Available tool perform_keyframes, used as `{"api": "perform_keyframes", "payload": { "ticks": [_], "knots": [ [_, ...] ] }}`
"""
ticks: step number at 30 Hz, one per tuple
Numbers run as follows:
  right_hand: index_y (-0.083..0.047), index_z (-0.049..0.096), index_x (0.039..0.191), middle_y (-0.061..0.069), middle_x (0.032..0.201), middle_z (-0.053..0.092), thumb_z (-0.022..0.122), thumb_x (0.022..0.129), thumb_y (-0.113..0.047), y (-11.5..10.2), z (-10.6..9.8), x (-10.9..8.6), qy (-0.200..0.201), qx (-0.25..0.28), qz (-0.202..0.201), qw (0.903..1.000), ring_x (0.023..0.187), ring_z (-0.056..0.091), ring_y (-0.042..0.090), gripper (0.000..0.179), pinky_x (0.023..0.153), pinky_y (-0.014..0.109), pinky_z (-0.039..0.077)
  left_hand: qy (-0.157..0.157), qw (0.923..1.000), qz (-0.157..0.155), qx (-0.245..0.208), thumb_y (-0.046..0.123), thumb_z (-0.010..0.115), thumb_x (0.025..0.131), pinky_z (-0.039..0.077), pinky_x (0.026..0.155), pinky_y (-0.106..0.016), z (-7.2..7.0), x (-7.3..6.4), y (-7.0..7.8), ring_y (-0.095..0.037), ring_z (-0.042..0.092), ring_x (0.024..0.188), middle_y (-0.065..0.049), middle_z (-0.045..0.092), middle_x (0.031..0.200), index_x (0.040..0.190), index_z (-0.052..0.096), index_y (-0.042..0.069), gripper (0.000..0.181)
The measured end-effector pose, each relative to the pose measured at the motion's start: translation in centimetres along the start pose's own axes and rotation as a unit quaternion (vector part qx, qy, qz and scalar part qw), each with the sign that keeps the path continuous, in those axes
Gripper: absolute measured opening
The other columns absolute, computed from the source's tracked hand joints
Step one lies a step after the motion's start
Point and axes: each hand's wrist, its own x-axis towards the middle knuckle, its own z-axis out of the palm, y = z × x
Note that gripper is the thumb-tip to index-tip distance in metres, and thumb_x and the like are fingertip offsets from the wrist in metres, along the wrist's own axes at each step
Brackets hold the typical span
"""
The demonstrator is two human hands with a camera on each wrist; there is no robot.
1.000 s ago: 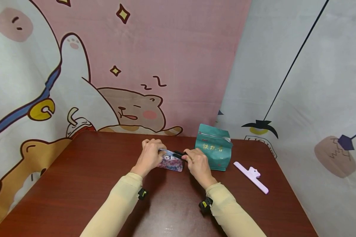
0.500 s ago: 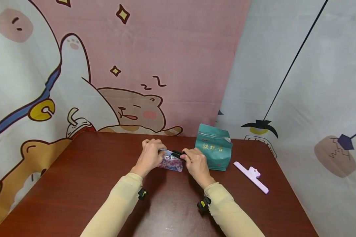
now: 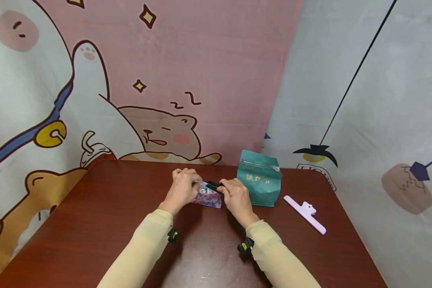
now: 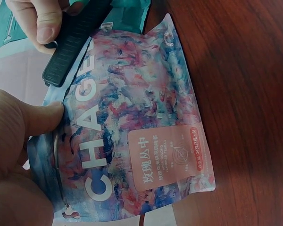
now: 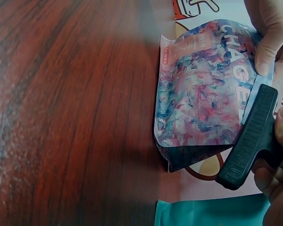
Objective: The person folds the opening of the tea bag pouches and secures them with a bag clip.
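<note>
My left hand (image 3: 183, 187) pinches the top edge of a colourful tea pouch (image 4: 127, 108), thumb on its printed front. The pouch is pink and blue with large white letters and a pink label. My right hand (image 3: 236, 196) holds a black bag clip (image 5: 250, 139) by its handle, thumb on one side and fingers on the other. In the left wrist view the clip's long ribbed bar lies across the pouch's top edge, a short way from my left thumb (image 4: 49, 115). The far side of the clip is hidden.
Behind my right hand stands a green tea pouch (image 3: 261, 182) with gold characters. A light purple bag clip (image 3: 305, 215) lies to its right on the dark red table (image 3: 104, 224). A printed cloth (image 3: 216, 80) hangs at the table's back edge.
My right hand and the black clip have slid slightly left along the pouch's top edge, closer to my left hand. The left hand and the pouch stay in place.
</note>
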Motion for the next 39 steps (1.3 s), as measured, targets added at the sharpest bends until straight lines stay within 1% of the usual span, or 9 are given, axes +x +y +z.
{"api": "perform_keyframes", "payload": {
  "ticks": [8, 12, 15, 18, 23, 28, 33, 39],
  "knots": [
    [-0.004, 0.077, 0.096, 0.008, 0.09, 0.078, 0.079, 0.083, 0.002, -0.2, -0.1, 0.1, -0.017, 0.006, 0.014, 0.9997, 0.079, 0.067, 0.027, 0.015, 0.074, 0.044, 0.057, -0.002, 1.0, -0.002, 0.0, 0.0, 0.081, 0.084, 0.034, 0.094, -0.054, 0.0, 0.0, 0.0, -0.025, 0.064, 0.088, -0.001, 0.071, 0.084, 0.086, 0.08, 0.008, 0.008],
    [-0.004, 0.077, 0.096, 0.008, 0.09, 0.078, 0.079, 0.083, 0.001, -0.2, -0.2, 0.1, -0.018, 0.007, 0.016, 0.9997, 0.079, 0.067, 0.028, 0.014, 0.074, 0.044, 0.056, -0.011, 0.9999, -0.003, 0.0, 0.002, 0.081, 0.085, 0.034, 0.095, -0.055, -0.2, 0.0, -0.1, -0.025, 0.065, 0.089, -0.001, 0.071, 0.086, 0.088, 0.08, 0.008, 0.006],
    [-0.004, 0.076, 0.096, 0.008, 0.089, 0.078, 0.08, 0.083, 0.0, -0.3, -0.2, 0.2, -0.016, 0.004, 0.015, 0.9997, 0.079, 0.066, 0.027, 0.014, 0.074, 0.043, 0.056, -0.018, 0.9998, -0.008, -0.007, 0.005, 0.082, 0.086, 0.034, 0.099, -0.055, -0.5, 0.1, -0.1, -0.025, 0.066, 0.09, -0.003, 0.072, 0.089, 0.09, 0.08, 0.008, 0.005],
    [-0.005, 0.076, 0.096, 0.008, 0.089, 0.078, 0.08, 0.083, 0.0, -0.3, -0.2, 0.2, -0.016, 0.005, 0.014, 0.9998, 0.079, 0.066, 0.027, 0.014, 0.073, 0.043, 0.056, -0.019, 0.9995, -0.013, -0.021, 0.006, 0.082, 0.087, 0.033, 0.101, -0.056, -0.9, 0.1, -0.3, -0.025, 0.067, 0.092, -0.003, 0.073, 0.091, 0.092, 0.08, 0.008, 0.005],
    [-0.004, 0.077, 0.096, 0.008, 0.09, 0.078, 0.08, 0.082, 0.001, -0.3, -0.2, 0.2, -0.014, 0.012, 0.013, 0.9997, 0.079, 0.067, 0.027, 0.015, 0.073, 0.043, 0.056, -0.015, 0.9989, -0.023, -0.038, 0.005, 0.078, 0.09, 0.034, 0.102, -0.056, -1.2, 0.0, -0.6, -0.026, 0.067, 0.094, -0.003, 0.074, 0.092, 0.092, 0.08, 0.009, 0.005],
    [-0.004, 0.077, 0.095, 0.008, 0.089, 0.078, 0.081, 0.082, -0.002, -0.3, -0.1, 0.3, -0.007, 0.012, 0.009, 0.9999, 0.078, 0.067, 0.027, 0.014, 0.073, 0.043, 0.056, -0.007, 0.9987, -0.025, -0.045, 0.004, 0.077, 0.091, 0.038, 0.097, -0.053, -1.0, -0.1, -0.7, -0.025, 0.067, 0.092, -0.002, 0.073, 0.088, 0.089, 0.08, 0.008, 0.005],
    [-0.004, 0.077, 0.095, 0.008, 0.089, 0.078, 0.081, 0.08, -0.002, -0.3, -0.1, 0.3, -0.003, 0.018, 0.01, 0.9998, 0.079, 0.067, 0.027, 0.015, 0.073, 0.043, 0.056, 0.01, 0.9988, -0.022, -0.043, 0.003, 0.077, 0.09, 0.038, 0.093, -0.052, -0.8, -0.1, -0.6, -0.023, 0.067, 0.087, -0.001, 0.073, 0.085, 0.086, 0.08, 0.008, 0.006],
    [-0.005, 0.077, 0.095, 0.007, 0.09, 0.078, 0.081, 0.08, -0.002, -0.3, 0.1, 0.3, -0.005, 0.021, 0.017, 0.9996, 0.08, 0.067, 0.027, 0.016, 0.074, 0.042, 0.056, 0.008, 0.9989, -0.028, -0.037, 0.002, 0.077, 0.09, 0.039, 0.095, -0.052, -0.7, -0.1, -0.5, -0.023, 0.066, 0.087, -0.001, 0.073, 0.084, 0.085, 0.08, 0.008, 0.008]
  ]
}}
